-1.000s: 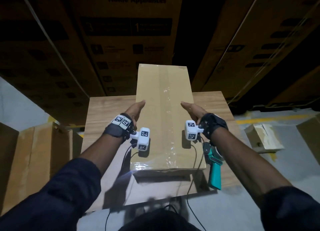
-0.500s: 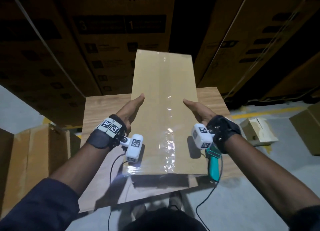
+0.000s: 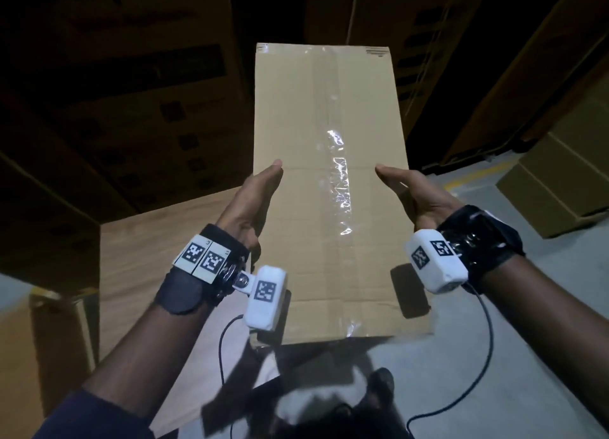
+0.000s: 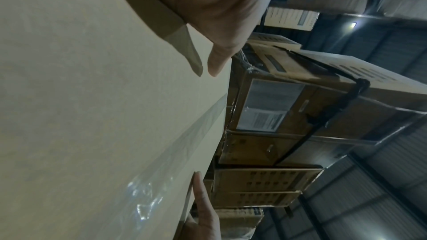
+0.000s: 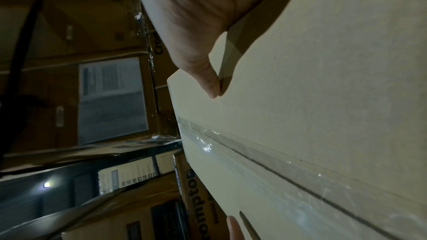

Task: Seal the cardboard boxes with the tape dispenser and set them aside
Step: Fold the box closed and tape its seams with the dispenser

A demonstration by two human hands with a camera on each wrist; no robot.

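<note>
Both hands clamp the cardboard box (image 3: 296, 181) from opposite long sides: the left hand (image 3: 255, 201) lies flat against its left edge with the thumb stretched forward along the top, and the right hand (image 3: 410, 193) mirrors it on the right edge, so each grip is a spread palm pressing inward, fingers below hidden. Held this way, the box is in the air above the near right part of the wooden counter (image 3: 158, 260), its far end raised toward stacked cartons (image 3: 138, 86). Clear tape (image 3: 336, 162) runs lengthwise down the closed top seam, crinkled and glinting near the middle. Each wrist wears a black strap with a white marker block.
</note>
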